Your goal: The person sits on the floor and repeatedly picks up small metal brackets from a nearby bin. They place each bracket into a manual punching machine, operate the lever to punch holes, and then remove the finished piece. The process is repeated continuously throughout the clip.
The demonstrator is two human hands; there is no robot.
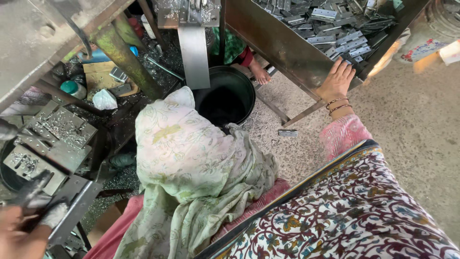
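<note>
My right hand (338, 79) reaches up to the rim of a slanted metal tray (287, 48). Its fingers lie spread over the edge, their tips against a heap of small flat metal plates (335, 29). Two bangles circle that wrist above a pink sleeve. At the bottom left my left hand (17, 235) is blurred and closed around a dark handle (33, 189) with a pale cloth wrap, beside a press bed (57, 134) that is strewn with metal chips. A pale flowered scarf (191, 168) hangs down over my lap.
A black bucket (225, 96) stands under a steel chute (194, 52). Another person's bare foot (261, 74) rests beyond it. One loose metal plate (287, 133) lies on the concrete floor. A green frame leg (124, 57), bottles and scrap crowd the left.
</note>
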